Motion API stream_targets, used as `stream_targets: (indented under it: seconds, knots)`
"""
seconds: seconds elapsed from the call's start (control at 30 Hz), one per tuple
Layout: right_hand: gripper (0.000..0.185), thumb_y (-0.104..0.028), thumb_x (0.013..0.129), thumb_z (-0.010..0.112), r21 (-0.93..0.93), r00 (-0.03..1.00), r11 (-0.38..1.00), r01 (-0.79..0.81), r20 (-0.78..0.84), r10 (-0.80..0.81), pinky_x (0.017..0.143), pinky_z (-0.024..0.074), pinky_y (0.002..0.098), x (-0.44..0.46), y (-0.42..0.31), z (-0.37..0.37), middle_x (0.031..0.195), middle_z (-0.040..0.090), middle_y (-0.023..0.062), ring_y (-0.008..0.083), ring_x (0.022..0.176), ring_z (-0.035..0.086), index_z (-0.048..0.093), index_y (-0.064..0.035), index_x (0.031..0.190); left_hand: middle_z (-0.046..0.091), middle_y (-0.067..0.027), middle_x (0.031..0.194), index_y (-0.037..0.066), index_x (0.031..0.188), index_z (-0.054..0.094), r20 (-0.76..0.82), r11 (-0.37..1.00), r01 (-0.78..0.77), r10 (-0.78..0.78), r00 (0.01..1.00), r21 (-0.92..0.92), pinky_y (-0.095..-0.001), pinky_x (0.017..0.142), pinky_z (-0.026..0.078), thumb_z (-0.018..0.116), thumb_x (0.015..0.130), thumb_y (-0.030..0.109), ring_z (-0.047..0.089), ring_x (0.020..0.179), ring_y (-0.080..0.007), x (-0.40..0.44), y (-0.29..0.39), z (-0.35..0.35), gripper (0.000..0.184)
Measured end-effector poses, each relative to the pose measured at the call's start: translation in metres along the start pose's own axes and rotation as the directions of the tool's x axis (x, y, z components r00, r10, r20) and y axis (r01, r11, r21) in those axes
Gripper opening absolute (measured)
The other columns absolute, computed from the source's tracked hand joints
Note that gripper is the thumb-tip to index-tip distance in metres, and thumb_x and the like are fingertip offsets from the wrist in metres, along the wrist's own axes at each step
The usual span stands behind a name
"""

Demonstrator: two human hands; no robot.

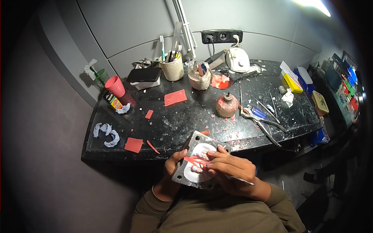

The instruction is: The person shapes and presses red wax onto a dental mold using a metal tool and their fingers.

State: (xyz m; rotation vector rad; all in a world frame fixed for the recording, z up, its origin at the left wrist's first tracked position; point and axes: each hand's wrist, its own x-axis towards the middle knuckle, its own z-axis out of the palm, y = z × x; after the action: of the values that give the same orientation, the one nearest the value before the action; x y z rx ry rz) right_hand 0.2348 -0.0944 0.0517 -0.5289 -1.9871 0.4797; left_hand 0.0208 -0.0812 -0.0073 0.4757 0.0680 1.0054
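Bare-handed work at the near edge of a black bench (194, 112). We see the metal frame (194, 143) held tilted over the lap, just in front of the bench; whether its upper corner rests on the edge, we cannot tell. The left hand (174, 164) grasps the frame by its side, thumb over the rim, a grip that we judge steadies the block while leaving its face open to view. Within the frame lies white plaster (189, 177), crossed by red strips (190, 159). The right hand (233, 167) lies over this face, fingertips on the strips; the thumb side is partly hidden, so we cannot tell whether its grip closes on anything. A thin pale edge shows beneath the palm.

On the bench, we note a red sheet (134, 145) and a narrow red piece (152, 146) near the front edge, presumably for easy reach. The stained bottle (227, 105) stands upright beyond the hands, apart from them, perhaps to avoid knocks. Pliers (268, 131) lie to the right. A woven cup (172, 69) keeps slender tools upright, likely so that each can be picked out singly.
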Motion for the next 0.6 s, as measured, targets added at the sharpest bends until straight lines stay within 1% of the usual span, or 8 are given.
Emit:
stream_targets:
  seconds: [0.13, 0.2, 0.27, 0.33, 0.57, 0.6]
  knots:
    - [0.015, 0.006, 0.088, 0.079, -0.029, 1.0, 1.0, -0.004, -0.019, 0.003, 0.105, 0.058, 0.0529, 0.0, -0.001, 0.002, 0.099, 0.077, 0.0142, 0.0345, 0.11, 0.077, 0.074, 0.0023, 0.102, 0.052, -0.031, 0.149, -0.004, 0.166, 0.017, -0.022, 1.0, -0.013, 0.013, 1.0, 0.018, -0.0492, 0.119, 0.046, 0.058, 0.093, 0.034, 0.057, 0.137, -0.0382, 0.001, 0.0, 0.0, 0.092]
    - [0.015, 0.007, 0.088, 0.079, -0.034, 1.0, 0.999, -0.006, -0.015, 0.006, 0.105, 0.058, 0.0532, 0.0, -0.002, 0.001, 0.098, 0.077, 0.0141, 0.0346, 0.11, 0.077, 0.074, 0.0025, 0.101, 0.051, -0.0312, 0.149, -0.003, 0.166, 0.017, 0.005, 1.0, -0.006, 0.006, 1.0, 0.009, -0.0493, 0.12, 0.045, 0.058, 0.093, 0.034, 0.056, 0.138, -0.0382, 0.002, 0.0, -0.004, 0.092]
    - [0.016, 0.007, 0.088, 0.078, -0.018, 1.0, 1.0, 0.003, -0.006, -0.003, 0.105, 0.0578, 0.054, -0.001, 0.0, 0.0, 0.099, 0.076, 0.0148, 0.0352, 0.11, 0.077, 0.073, 0.0029, 0.102, 0.051, -0.0314, 0.15, -0.003, 0.166, 0.018, 0.035, 1.0, -0.003, 0.003, 0.999, 0.0, -0.0494, 0.121, 0.044, 0.057, 0.093, 0.034, 0.056, 0.139, -0.0383, 0.001, 0.001, -0.007, 0.091]
    - [0.017, 0.007, 0.089, 0.077, -0.006, 1.0, 1.0, 0.01, 0.014, -0.01, 0.105, 0.0574, 0.0546, -0.001, 0.001, -0.002, 0.101, 0.076, 0.0157, 0.0358, 0.111, 0.076, 0.072, 0.0032, 0.104, 0.049, -0.032, 0.151, -0.002, 0.166, 0.018, -0.009, 1.0, 0.027, -0.027, 1.0, -0.004, -0.0508, 0.121, 0.044, 0.056, 0.093, 0.034, 0.055, 0.14, -0.0397, 0.0, 0.002, -0.003, 0.09]
    - [0.021, 0.004, 0.09, 0.077, 0.039, 0.996, 0.999, -0.003, 0.086, 0.0, 0.107, 0.0555, 0.0562, -0.004, 0.006, -0.009, 0.108, 0.076, 0.0189, 0.0369, 0.114, 0.075, 0.071, 0.0047, 0.111, 0.048, -0.033, 0.152, -0.002, 0.166, 0.021, 0.016, 0.997, 0.042, -0.041, 0.999, -0.068, -0.0544, 0.121, 0.043, 0.054, 0.095, 0.033, 0.055, 0.139, -0.0422, 0.002, 0.002, -0.004, 0.085]
    - [0.021, 0.004, 0.09, 0.077, 0.039, 0.996, 0.999, -0.004, 0.086, 0.0, 0.107, 0.0555, 0.0562, -0.004, 0.007, -0.009, 0.108, 0.076, 0.0189, 0.0369, 0.114, 0.075, 0.071, 0.0047, 0.111, 0.05, -0.0349, 0.148, -0.003, 0.164, 0.021, -0.057, 0.998, 0.03, -0.033, 0.998, -0.046, -0.0564, 0.118, 0.045, 0.061, 0.093, 0.035, 0.056, 0.137, -0.0448, 0.002, 0.001, 0.0, 0.09]
